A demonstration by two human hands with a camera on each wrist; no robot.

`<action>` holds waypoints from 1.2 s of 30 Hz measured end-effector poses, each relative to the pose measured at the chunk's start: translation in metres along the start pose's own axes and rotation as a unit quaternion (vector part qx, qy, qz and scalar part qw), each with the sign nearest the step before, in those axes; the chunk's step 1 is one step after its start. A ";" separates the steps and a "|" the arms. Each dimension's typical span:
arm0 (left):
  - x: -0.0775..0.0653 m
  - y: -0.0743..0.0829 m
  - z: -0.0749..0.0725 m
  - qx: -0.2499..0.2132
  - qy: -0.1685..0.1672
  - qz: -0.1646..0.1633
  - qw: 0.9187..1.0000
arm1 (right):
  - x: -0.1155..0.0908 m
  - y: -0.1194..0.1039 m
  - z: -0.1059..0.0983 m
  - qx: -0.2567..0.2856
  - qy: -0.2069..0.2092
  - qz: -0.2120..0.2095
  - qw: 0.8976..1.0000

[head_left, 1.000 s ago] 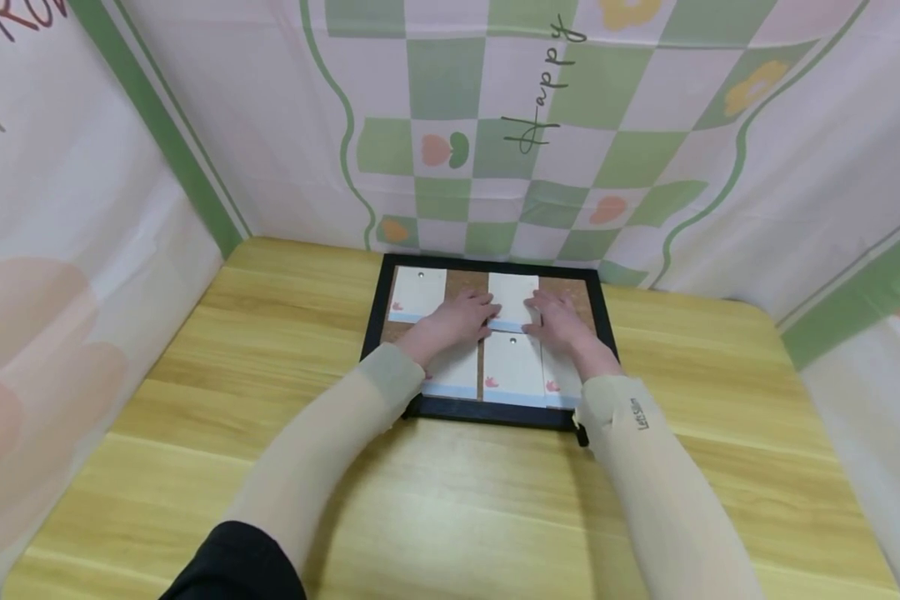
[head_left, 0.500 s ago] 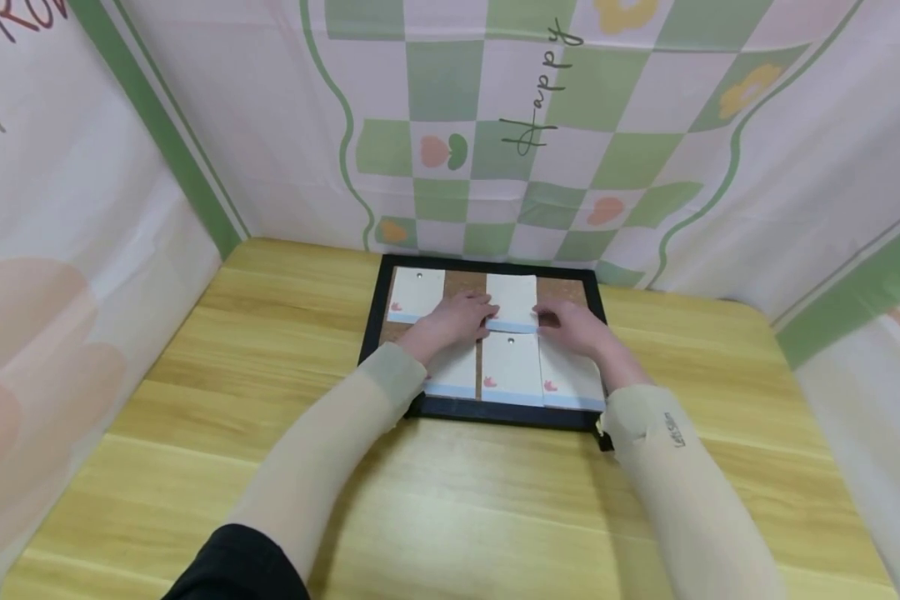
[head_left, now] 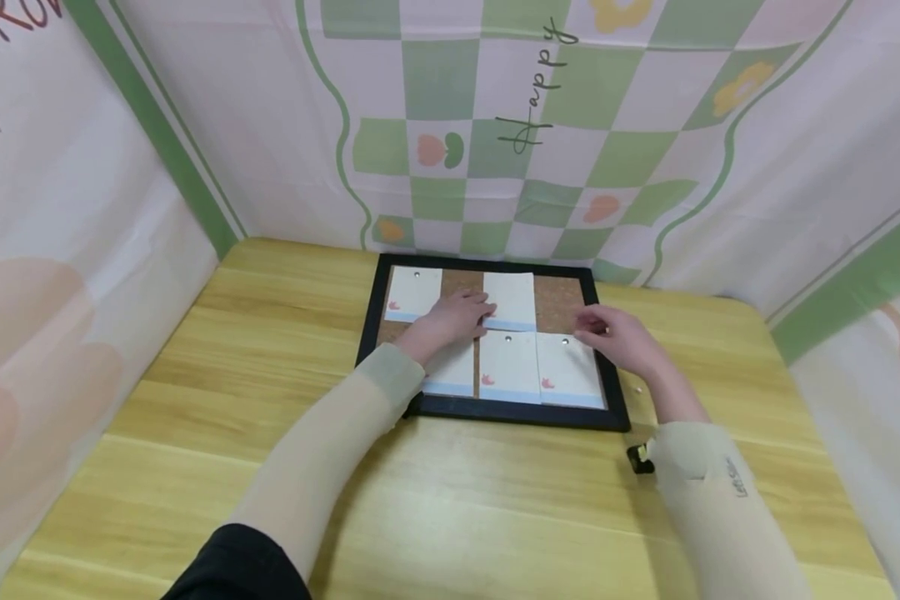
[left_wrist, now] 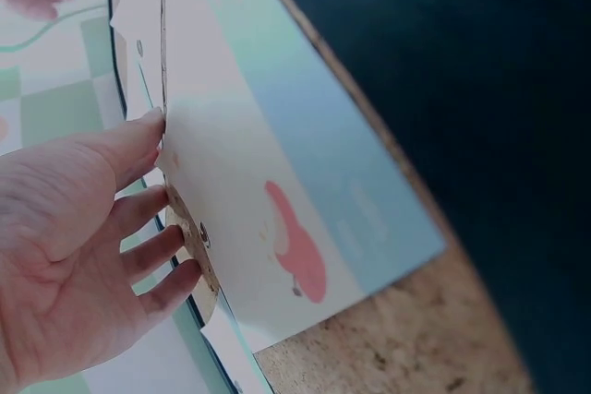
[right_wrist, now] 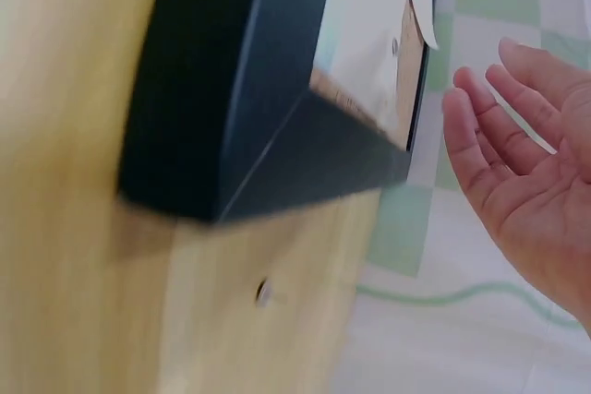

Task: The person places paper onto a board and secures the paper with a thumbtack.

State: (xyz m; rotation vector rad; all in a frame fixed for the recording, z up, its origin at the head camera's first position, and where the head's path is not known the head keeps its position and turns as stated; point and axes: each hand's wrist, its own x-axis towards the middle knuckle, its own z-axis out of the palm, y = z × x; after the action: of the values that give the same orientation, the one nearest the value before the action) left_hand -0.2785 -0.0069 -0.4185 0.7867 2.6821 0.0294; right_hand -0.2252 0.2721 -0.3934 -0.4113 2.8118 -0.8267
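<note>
A black-framed corkboard [head_left: 558,304] lies on the table with several white paper cards on it. My left hand [head_left: 450,321] lies across the board, its fingertips at the left edge of the upper middle card [head_left: 512,300]; no pin shows on that card. In the left wrist view, the left hand's fingers [left_wrist: 152,251] reach toward the board beside a card [left_wrist: 249,163] with a red print. My right hand [head_left: 618,337] hovers over the board's right side, fingers loosely bent. Nothing shows between those fingers [right_wrist: 476,140] in the right wrist view.
A small thumbtack [right_wrist: 264,292] rests on the wooden table [head_left: 720,400] just right of the frame. Silver pins show on the upper left card [head_left: 412,296], lower middle card [head_left: 508,367] and lower right card [head_left: 570,371]. A patterned cloth [head_left: 442,83] hangs behind the board.
The right hand has drawn away from the upper middle card, moving right to the board's edge. This uncovers the lower right card and its pin. The left hand stays in place.
</note>
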 end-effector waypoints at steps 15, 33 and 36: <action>-0.001 0.000 0.001 -0.012 -0.001 -0.004 1.000 | -0.053 0.076 -0.015 0.069 -0.002 0.051 0.996; 0.002 -0.001 0.002 -0.016 -0.005 -0.001 1.000 | -0.078 0.106 -0.009 0.057 -0.035 0.053 0.996; 0.002 -0.001 0.002 -0.016 -0.006 -0.002 1.000 | -0.079 0.108 -0.007 0.058 -0.031 0.052 0.996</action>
State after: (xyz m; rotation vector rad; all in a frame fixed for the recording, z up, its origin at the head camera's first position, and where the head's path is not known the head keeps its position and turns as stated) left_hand -0.2800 -0.0070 -0.4214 0.7689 2.6655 0.0655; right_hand -0.1753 0.3873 -0.4396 -0.2647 2.6862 -0.9333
